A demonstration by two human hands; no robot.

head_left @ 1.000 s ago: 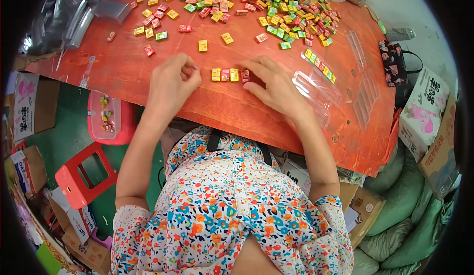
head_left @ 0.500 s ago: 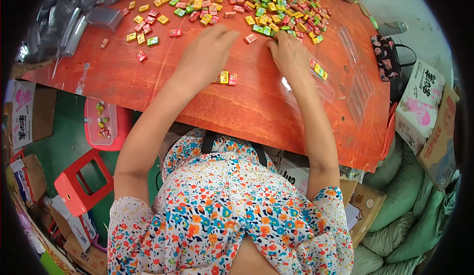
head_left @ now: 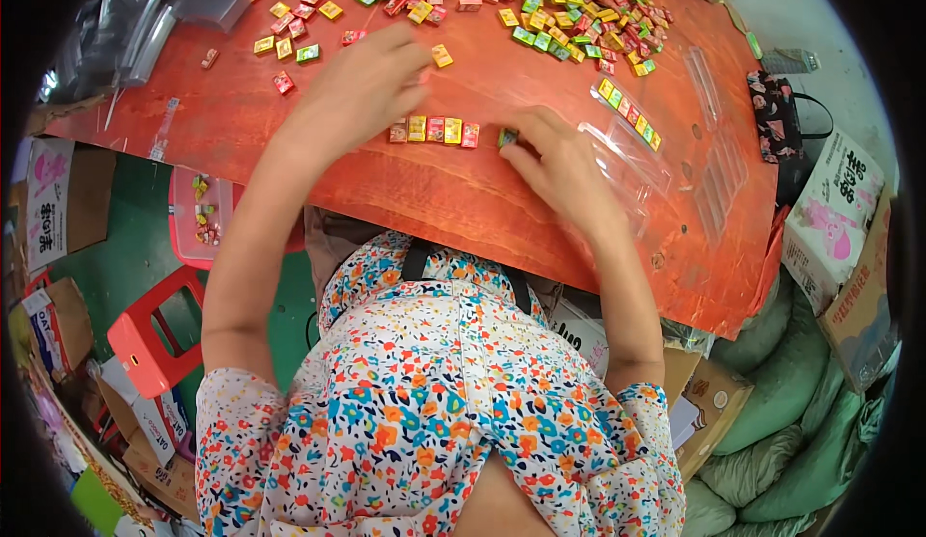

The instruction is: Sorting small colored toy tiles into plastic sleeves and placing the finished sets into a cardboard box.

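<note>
Just beyond a short row of small boxes [head_left: 436, 131], red and yellow in turn, my left hand [head_left: 371, 83] hangs with its fingers curled together. A bit of a small red box [head_left: 424, 76] shows at its fingertips, mostly hidden and blurred. My right hand [head_left: 555, 156] pinches a small green box [head_left: 506, 137] between thumb and fingers, just right of the row's end and apart from it. One loose yellow box [head_left: 442, 55] lies near my left fingertips. To the right of my right hand, a filled strip of little boxes [head_left: 629, 112] sits in a clear plastic tray.
A large heap of small coloured boxes [head_left: 588, 16] covers the far side of the red table [head_left: 386, 185]. Clear plastic trays [head_left: 719, 185] lie at the right. Clear plastic sleeves [head_left: 145, 40] pile up far left. Below the left edge stand a pink-rimmed bin [head_left: 183, 219] and red stool [head_left: 145, 354].
Both hands have drawn back from the heap toward the row. My right hand now holds a green box. The loose red box between the hands has gone from its place; more of the row shows.
</note>
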